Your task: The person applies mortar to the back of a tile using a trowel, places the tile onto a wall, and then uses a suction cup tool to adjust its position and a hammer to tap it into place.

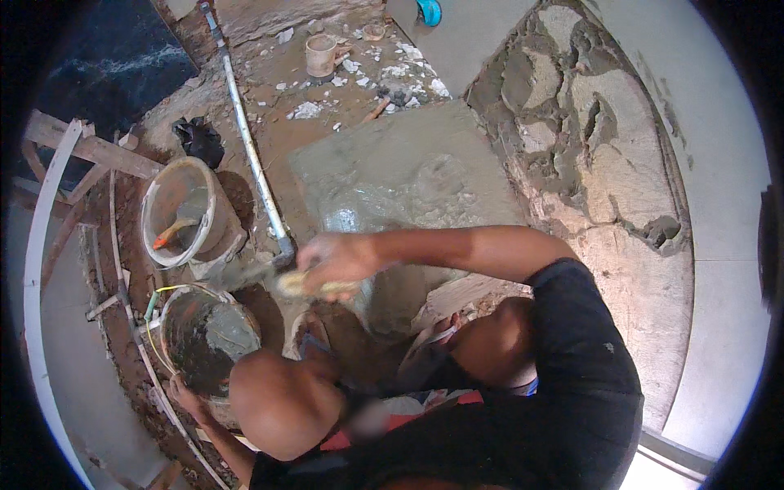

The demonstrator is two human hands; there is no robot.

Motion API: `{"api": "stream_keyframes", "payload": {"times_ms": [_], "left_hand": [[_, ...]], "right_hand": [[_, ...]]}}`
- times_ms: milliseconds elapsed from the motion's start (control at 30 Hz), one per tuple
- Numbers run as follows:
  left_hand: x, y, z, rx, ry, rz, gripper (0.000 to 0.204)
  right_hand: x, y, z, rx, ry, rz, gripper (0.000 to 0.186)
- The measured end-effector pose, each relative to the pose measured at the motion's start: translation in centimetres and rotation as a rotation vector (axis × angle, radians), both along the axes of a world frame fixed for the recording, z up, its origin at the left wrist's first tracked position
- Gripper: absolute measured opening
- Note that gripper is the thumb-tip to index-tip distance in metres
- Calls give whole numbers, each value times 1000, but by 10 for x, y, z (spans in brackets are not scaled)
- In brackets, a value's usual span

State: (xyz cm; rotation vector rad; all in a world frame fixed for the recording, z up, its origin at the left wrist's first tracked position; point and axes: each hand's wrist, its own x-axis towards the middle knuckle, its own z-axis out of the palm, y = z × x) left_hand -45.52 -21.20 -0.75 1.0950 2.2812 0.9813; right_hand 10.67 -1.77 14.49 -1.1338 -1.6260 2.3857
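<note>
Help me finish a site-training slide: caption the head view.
Right hand gripping a tan-handled tool beside wet grey mortar; left hand at a bucket.

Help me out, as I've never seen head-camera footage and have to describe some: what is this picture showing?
There is no machine: these are a person's own bare hands. The picture comes from a wide fisheye camera worn on the head, looking down, so straight edges bend near its rim. The right hand grips a pale-handled tool, apparently a trowel, blurred. The left hand is at the rim of the nearer bucket, which holds a wet-looking grey mix. The two rounded shapes are the person's knees. Ahead, a wet grey patch covers part of the rough ground; a white pipe lies to its left. The farther bucket holds something partly orange.
</note>
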Motion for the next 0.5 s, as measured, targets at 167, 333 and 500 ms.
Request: {"api": "stream_keyframes", "payload": {"times_ms": [167,333,500], "left_hand": [[-17,-3,0,-66,170,184,47],[55,43,90,221,518,442,45],[137,85,178,510,471,315,44]], "right_hand": [[-124,-5,-28,237,39,284,34],[-175,-19,-43,77,139,159,40],[-101,8,-49,192,46,124,46]]}}
